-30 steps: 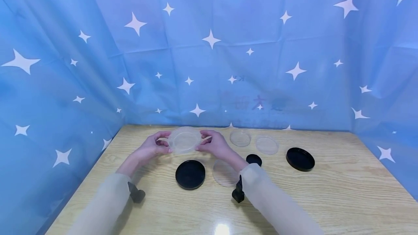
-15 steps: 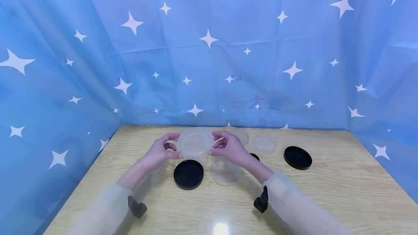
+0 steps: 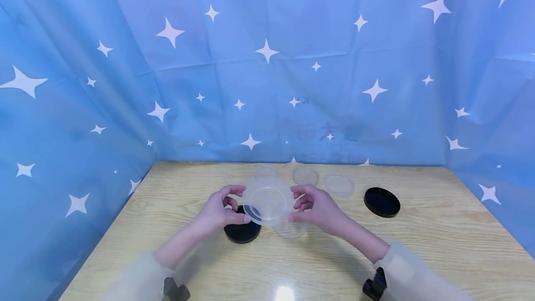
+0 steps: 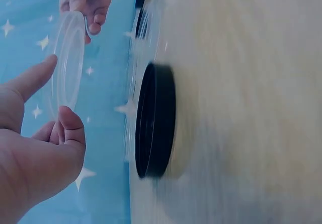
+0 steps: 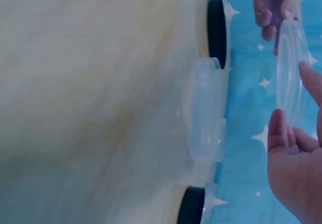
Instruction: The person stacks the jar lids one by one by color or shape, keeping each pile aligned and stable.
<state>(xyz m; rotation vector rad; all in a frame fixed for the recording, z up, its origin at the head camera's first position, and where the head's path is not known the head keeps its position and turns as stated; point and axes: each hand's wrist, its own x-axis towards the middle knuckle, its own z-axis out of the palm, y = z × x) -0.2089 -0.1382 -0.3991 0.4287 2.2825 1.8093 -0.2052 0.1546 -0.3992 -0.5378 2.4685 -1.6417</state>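
Brought nearer & lower since prior frame, clear lid [image 3: 267, 201] pinched at rim by left hand [image 3: 220, 211] & right hand [image 3: 319, 208], hovering above black dish [image 3: 241, 231] & clear dish [image 3: 289, 229]; next prob. needs lining up, lowering flat.

hands [image 3: 267, 210] pinch clear lid [image 3: 267, 201] (rim each side) | above black lid [image 3: 241, 232]

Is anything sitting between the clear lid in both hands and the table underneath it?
Yes. The clear lid hangs above a clear tub and partly over a black lid, both on the table. Fingers of the left hand and right hand pinch its rim.
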